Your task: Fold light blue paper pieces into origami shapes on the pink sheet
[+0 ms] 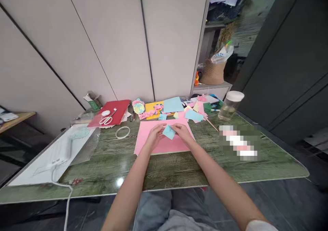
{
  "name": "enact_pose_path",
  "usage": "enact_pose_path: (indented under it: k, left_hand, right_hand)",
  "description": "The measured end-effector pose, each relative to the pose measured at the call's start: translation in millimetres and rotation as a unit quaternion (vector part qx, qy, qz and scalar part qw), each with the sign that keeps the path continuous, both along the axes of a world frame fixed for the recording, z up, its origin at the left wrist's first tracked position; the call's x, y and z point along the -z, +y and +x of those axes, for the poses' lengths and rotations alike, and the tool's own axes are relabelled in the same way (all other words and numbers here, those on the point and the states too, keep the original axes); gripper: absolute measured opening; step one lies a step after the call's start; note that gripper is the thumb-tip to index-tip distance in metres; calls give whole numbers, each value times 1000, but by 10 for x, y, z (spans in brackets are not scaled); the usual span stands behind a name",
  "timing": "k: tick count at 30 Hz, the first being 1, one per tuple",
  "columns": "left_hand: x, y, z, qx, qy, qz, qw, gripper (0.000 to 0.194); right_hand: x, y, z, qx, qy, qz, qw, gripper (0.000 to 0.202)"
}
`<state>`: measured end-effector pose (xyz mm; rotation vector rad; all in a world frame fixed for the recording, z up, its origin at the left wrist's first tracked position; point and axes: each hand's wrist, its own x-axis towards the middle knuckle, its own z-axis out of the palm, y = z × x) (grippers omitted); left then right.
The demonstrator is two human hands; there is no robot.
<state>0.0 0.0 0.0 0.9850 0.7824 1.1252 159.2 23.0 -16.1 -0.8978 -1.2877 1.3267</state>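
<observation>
A small folded square of light blue paper (169,132) is held between my two hands, one corner pointing down. My left hand (155,135) pinches its left edge, while my right hand (181,130) grips the upper right edge with bent fingers. Fine creases on the paper are too small to make out. Beneath both hands lies a stack of pink paper sheets (143,137) on the green wood-grain table (174,169). Just behind the stack are pink paper pieces (151,113) and a larger light blue sheet (173,105).
White scissors (107,119) rest on a red folder (119,109) to the left, near a roll of tape (122,132). A lidded clear jar (230,106) stands at the back right, beside a thin stick (211,124). A white cable (68,200) hangs over the front left edge.
</observation>
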Motion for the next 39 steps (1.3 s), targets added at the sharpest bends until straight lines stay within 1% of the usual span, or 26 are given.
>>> enact_pose_path:
  k: [6, 11, 16, 20, 24, 27, 30, 33, 39]
  left_hand:
    - [-37, -41, 39, 2, 17, 3, 1000, 32]
    - [-7, -31, 33, -5, 19, -1, 1000, 34]
    - [30, 6, 7, -28, 13, -9, 999, 37]
    - [28, 11, -3, -44, 10, -2, 999, 37]
    - [23, -9, 25, -34, 27, 40, 998, 36]
    - [18, -25, 58, -36, 58, 65, 996, 34]
    - [1, -37, 77, -40, 67, 52, 996, 32]
    - [-12, -44, 80, -33, 62, 33, 997, 33]
    - [51, -17, 82, -23, 85, 65, 994, 39]
  right_hand:
    - [-51, -47, -10, -4, -4, -1, 1000, 25]
    - [-48, -85, -30, -24, 6, -27, 999, 27]
    - [-62, -88, -20, -46, 27, -59, 997, 33]
    - [-88, -87, 1, -53, 35, -71, 995, 29]
    - [-104, -116, -16, -54, 13, -49, 997, 28]
    - [-90, -123, -35, -42, -34, 2, 999, 27]
    - [-56, -99, -35, -21, -65, 44, 997, 25]
    - [-20, -63, -25, 0, -82, 62, 995, 24]
    - [19, -35, -40, -3, -82, 67, 994, 22]
